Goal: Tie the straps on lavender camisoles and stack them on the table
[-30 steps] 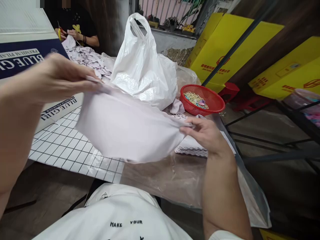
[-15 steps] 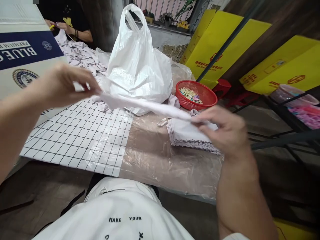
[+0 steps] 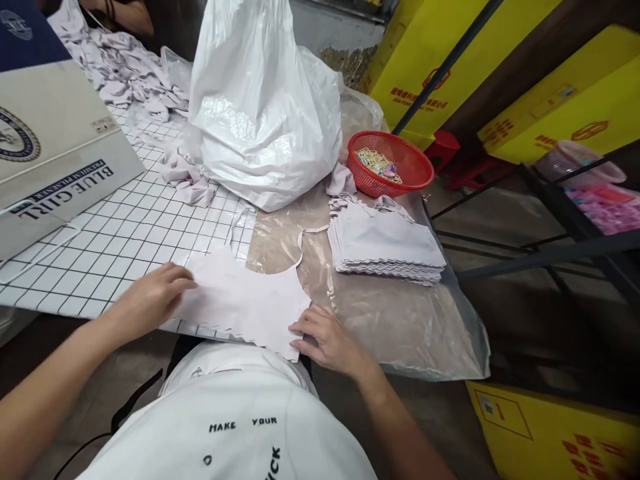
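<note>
At far left a cardboard box [image 3: 65,127] is cut off by the view's edge; behind it, only part of another person's arm [image 3: 133,17] shows beside a cloth heap [image 3: 125,70]. The left hand [image 3: 163,290] is on the pale cloth's [image 3: 260,300] left end, fingers bent, the fabric there blurred; whether its grip pinches is unclear. The cloth lies spread along the tabletop's [image 3: 115,243] near edge, below a plastic bag [image 3: 260,120] whose top is cut off. The right hand's [image 3: 325,337] fingertips touch its right edge, grip likewise unclear. Rightward, a cloth stack [image 3: 390,240] sits before a red basket [image 3: 417,170] with small, hard-to-identify pieces inside.
</note>
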`<control>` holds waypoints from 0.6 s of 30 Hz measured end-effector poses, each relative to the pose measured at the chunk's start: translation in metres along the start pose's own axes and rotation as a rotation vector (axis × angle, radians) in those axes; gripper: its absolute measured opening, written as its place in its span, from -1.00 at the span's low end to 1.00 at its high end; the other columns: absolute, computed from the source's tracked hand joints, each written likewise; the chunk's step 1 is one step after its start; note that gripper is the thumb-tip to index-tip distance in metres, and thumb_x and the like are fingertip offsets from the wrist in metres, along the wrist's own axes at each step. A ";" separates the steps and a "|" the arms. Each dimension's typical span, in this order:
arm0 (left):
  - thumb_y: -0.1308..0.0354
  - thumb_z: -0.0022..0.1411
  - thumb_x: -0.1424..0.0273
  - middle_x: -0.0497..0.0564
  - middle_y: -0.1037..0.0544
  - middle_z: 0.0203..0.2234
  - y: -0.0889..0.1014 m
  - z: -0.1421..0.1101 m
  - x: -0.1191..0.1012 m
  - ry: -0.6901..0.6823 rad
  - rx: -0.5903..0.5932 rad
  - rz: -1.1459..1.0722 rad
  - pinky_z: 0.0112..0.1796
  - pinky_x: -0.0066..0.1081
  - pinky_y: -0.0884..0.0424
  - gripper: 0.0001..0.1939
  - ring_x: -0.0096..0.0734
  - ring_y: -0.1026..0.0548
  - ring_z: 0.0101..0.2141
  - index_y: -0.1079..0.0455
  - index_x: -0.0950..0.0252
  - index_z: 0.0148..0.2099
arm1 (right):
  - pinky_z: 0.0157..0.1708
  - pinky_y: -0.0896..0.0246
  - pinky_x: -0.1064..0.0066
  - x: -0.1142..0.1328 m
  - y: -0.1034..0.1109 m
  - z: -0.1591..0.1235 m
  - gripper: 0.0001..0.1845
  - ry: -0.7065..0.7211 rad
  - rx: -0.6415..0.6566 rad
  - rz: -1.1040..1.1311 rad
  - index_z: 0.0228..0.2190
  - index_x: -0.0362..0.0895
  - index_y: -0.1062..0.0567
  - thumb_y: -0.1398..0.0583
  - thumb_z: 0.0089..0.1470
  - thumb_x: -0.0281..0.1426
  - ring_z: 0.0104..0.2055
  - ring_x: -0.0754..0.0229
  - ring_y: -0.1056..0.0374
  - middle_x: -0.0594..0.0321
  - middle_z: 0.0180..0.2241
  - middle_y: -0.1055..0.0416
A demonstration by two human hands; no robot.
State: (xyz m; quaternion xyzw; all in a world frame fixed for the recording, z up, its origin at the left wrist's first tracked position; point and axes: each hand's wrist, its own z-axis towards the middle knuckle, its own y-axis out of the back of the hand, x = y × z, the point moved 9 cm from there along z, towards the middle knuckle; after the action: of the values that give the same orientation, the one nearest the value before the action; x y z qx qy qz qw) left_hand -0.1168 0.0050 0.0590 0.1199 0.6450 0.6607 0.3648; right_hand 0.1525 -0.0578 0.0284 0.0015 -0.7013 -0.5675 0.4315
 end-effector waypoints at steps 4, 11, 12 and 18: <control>0.10 0.41 0.48 0.19 -0.51 0.03 -0.044 0.067 -0.082 -0.297 0.027 -0.150 0.00 -0.11 -0.48 -0.64 -0.12 -0.43 0.08 -0.42 0.28 0.12 | -0.31 -0.13 0.39 -0.047 0.029 0.022 -0.65 -0.226 -0.075 0.095 -0.48 -0.14 -0.51 -0.11 0.27 -0.28 -0.36 0.19 -0.32 0.23 -0.48 -0.43; 0.00 0.40 0.29 0.33 -0.24 0.29 -0.132 0.118 -0.127 -0.387 0.090 -0.158 0.22 0.06 -0.25 -0.47 0.10 -0.13 0.32 -0.17 0.44 0.32 | -0.32 -0.12 0.38 -0.120 0.054 0.070 -0.70 -0.770 -0.300 0.121 -0.54 -0.09 -0.39 -0.27 0.06 -0.18 -0.35 0.13 -0.36 0.23 -0.48 -0.44; 0.00 0.40 0.28 0.32 -0.25 0.29 -0.137 0.119 -0.126 -0.382 0.094 -0.157 0.23 0.06 -0.23 -0.45 0.09 -0.12 0.33 -0.16 0.44 0.33 | -0.29 -0.12 0.37 -0.123 0.050 0.077 -0.72 -0.793 -0.324 0.155 -0.57 -0.08 -0.36 -0.30 0.00 -0.23 -0.31 0.11 -0.38 0.22 -0.48 -0.44; 0.01 0.39 0.27 0.22 -0.21 0.32 -0.143 0.118 -0.120 -0.362 0.084 -0.155 0.26 0.01 -0.19 -0.42 0.04 -0.06 0.35 -0.11 0.38 0.38 | -0.28 -0.17 0.36 -0.127 0.038 0.111 -0.81 -0.712 -0.445 0.453 -0.58 -0.06 -0.29 -0.23 -0.08 -0.41 -0.32 0.14 -0.38 0.30 -0.52 -0.40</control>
State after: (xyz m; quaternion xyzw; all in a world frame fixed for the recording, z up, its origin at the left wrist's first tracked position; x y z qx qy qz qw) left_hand 0.0890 0.0053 -0.0219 0.2020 0.6031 0.5710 0.5192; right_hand 0.1836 0.1059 -0.0166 -0.4384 -0.6495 -0.5610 0.2670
